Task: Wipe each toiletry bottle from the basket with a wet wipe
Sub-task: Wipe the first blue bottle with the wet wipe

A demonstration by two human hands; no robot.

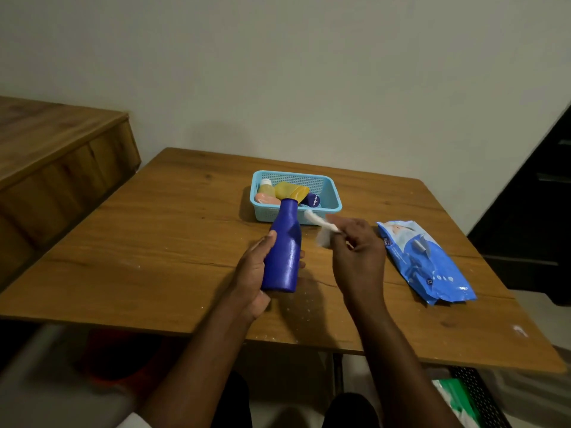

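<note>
My left hand (251,273) grips a tall dark blue bottle (283,248) by its lower half, holding it tilted above the table with its neck toward the basket. To the right of the bottle, my right hand (355,251) pinches a white wet wipe (321,228), blurred and a short gap away from the bottle. Behind them stands a light blue basket (332,193) holding a yellow bottle (290,190), a pale yellow bottle with a white cap (266,188), a peach item (267,199) and a small dark blue container (311,199).
A blue pack of wet wipes (428,264) lies on the wooden table (154,242) to the right of my hands. A wooden cabinet (55,156) stands to the left, a dark door at the far right. A wall is behind the table.
</note>
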